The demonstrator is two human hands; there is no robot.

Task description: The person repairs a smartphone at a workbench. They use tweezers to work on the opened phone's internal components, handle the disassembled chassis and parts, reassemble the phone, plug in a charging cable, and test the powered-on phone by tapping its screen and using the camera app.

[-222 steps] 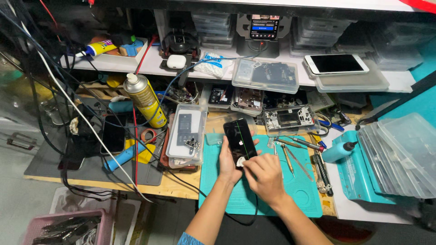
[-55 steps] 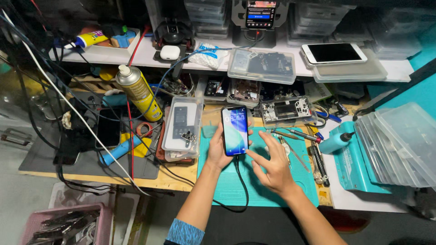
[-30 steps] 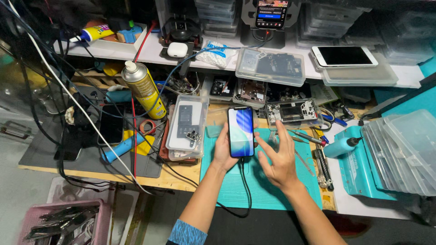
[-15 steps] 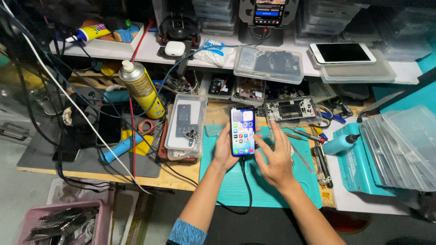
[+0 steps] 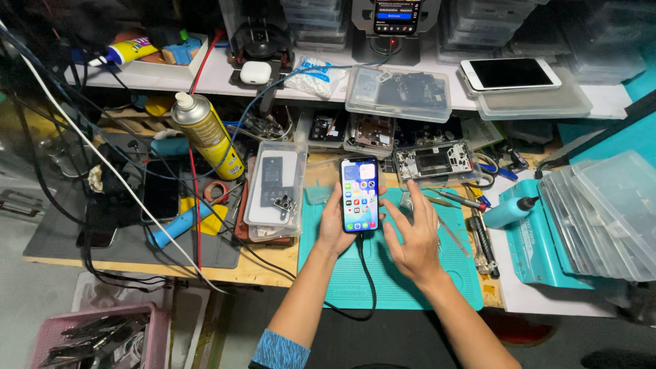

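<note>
The left hand (image 5: 335, 222) cradled a smartphone (image 5: 359, 195) from beneath, fingers wrapped round its edges, above the teal mat (image 5: 437, 283) (screen lit, black cable (image 5: 369, 273) trailing from its base). The right hand (image 5: 413, 236) hovered just beside, fingers spread, holding nothing.

The wooden desk (image 5: 273, 270) carries a teal mat (image 5: 403, 287) under both hands, a spray can (image 5: 207, 134) to their left.
</note>
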